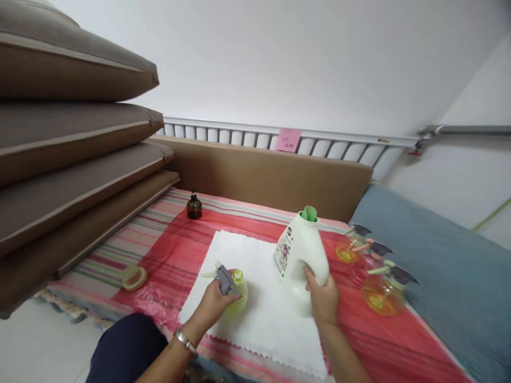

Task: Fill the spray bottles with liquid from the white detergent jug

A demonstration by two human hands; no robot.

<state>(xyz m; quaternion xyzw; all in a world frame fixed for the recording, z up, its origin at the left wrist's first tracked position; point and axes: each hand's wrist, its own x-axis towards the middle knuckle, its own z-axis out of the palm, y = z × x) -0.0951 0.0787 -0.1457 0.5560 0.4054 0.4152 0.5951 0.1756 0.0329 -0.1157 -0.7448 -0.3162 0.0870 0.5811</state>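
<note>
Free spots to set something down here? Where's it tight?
Bare: white cloth beyond the left hand and its green sprayer; red sheet between yellow lid and brown bottle. Crowded: right edge, three spray bottles beside the jug in the right hand.

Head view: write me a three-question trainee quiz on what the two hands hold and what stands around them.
1. True or false: the left hand holds the yellow-green spray bottle.
2. Multiple choice: the spout of the white jug in the right hand is A) red, B) green, C) blue.
3. Short answer: which small thing stands alone near the brown backrest?
Key: 1 true; 2 B; 3 the dark bottle.
</note>
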